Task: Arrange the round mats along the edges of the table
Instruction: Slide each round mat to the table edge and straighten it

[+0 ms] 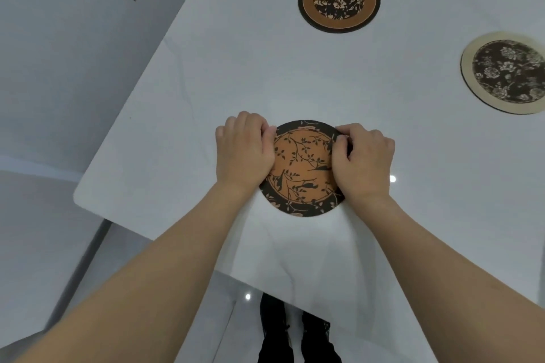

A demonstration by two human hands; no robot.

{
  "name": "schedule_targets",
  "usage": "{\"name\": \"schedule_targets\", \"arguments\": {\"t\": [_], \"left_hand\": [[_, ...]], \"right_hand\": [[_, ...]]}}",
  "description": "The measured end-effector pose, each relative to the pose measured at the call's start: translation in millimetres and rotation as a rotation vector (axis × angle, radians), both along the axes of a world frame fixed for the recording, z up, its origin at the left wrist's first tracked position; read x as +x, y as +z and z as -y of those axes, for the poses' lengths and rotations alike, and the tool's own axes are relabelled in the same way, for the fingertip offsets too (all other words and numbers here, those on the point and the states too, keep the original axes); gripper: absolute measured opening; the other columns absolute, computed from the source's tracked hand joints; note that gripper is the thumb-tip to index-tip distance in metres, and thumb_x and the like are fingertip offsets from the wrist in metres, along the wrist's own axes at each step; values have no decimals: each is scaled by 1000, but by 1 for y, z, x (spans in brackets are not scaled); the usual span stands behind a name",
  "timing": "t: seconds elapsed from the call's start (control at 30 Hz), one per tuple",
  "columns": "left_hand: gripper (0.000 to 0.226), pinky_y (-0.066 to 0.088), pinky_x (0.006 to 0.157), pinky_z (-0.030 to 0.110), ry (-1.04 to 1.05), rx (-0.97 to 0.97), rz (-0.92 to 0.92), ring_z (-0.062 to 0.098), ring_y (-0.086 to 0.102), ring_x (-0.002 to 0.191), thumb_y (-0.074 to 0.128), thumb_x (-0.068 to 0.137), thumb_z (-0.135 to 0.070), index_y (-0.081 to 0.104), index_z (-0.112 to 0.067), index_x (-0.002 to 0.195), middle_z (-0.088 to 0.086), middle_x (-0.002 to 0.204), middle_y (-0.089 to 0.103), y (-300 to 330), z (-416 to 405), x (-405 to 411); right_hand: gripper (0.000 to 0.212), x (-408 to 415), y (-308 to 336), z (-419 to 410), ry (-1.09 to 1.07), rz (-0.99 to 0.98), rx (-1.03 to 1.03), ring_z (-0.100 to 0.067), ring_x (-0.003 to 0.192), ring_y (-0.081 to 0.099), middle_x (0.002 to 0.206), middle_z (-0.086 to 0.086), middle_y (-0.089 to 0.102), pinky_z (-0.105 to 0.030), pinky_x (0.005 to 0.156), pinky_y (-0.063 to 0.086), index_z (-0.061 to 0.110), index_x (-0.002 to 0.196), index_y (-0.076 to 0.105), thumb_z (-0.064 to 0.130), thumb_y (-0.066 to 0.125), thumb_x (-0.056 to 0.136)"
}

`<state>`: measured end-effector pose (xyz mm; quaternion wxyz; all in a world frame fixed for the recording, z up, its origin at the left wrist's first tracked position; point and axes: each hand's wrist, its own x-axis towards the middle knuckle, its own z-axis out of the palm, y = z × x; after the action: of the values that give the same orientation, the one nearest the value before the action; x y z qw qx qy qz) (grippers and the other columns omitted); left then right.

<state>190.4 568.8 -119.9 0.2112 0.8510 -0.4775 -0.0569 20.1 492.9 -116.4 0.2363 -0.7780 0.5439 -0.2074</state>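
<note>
While both bare forearms reach out over the near edge of the white table [206, 68], the round orange mat with black branch print and dark border [303, 169] lies flat near that edge, close to the rounded left corner. Left hand [243, 153] and right hand [365, 160] curl fingers onto its opposite rims, each grip pinching the mat. Bare tabletop lies all around. Farther off lie a brown-ringed floral mat [339, 0] and a cream-rimmed rose-print mat [507, 72]. No writing is legible.

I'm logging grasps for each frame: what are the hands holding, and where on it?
Both hands grip the orange branch-patterned mat: left hand at its left rim, right hand at its right.
</note>
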Motion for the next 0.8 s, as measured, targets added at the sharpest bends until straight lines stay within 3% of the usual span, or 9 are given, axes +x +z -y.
{"name": "schedule_targets", "arguments": {"t": [0.13, 0.37, 0.8], "left_hand": [[19, 35, 79, 36, -71, -6, -19, 20, 49, 81, 49, 91, -33, 54, -18, 80, -2, 83, 55, 0, -25, -5], [15, 36, 80, 37, -77, 36, -20, 19, 48, 81, 52, 88, -32, 54, -20, 80, -3, 83, 53, 1, -66, -27], [18, 33, 76, 32, -125, 81, 70, 18, 43, 78, 52, 88, -32, 55, -17, 77, -2, 82, 50, -2, -90, -39]], "right_hand": [[26, -17, 1, -16, 99, -40, -4, -19, 74, 51, 73, 2, 58, -35, 87, 34, 15, 96, 62, 25, 39, 88], [37, -46, 1, -58, 259, -181, -66, -22, 62, 49, 65, 2, 52, -38, 76, 37, 12, 114, 61, 21, 36, 89], [30, -62, -1, -75, 282, -115, -40, -23, 60, 46, 61, -1, 52, -32, 74, 32, 11, 86, 62, 25, 39, 73]]}}
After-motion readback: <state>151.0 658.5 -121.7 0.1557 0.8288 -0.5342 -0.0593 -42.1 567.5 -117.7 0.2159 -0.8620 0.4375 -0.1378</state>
